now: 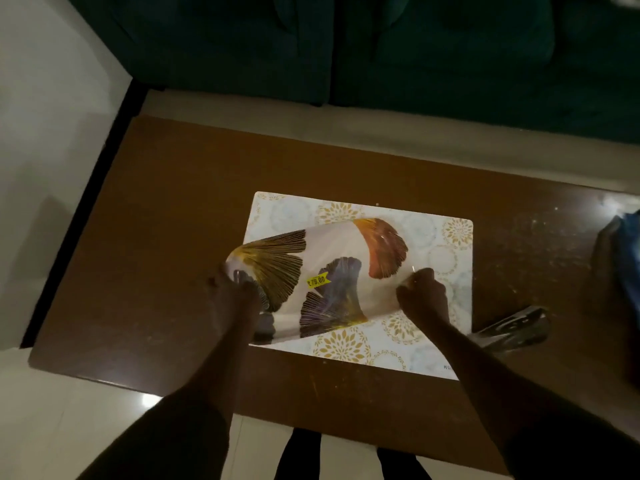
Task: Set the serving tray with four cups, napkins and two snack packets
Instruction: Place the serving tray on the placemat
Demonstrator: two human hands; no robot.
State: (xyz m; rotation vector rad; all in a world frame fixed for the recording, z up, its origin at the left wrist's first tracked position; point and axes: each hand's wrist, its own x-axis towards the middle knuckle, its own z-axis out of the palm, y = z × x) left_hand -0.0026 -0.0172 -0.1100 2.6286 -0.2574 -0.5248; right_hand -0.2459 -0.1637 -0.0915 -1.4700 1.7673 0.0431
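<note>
A white serving tray (pixel 332 258) printed with gold, purple and orange leaf fans and carrying a yellow price sticker (pixel 317 280) is tilted over a patterned placemat (pixel 446 237). My left hand (pixel 235 289) grips the tray's left end. My right hand (pixel 420 296) grips its right end. The tray holds nothing. No cups, napkins or snack packets are in view.
The placemat lies on a brown wooden table (pixel 156 237). A shiny silver packet (pixel 512 327) sits just right of the mat. A blue and dark bundle (pixel 620 271) lies at the right edge. A dark green sofa (pixel 415 46) stands behind the table. Pale floor tiles surround it.
</note>
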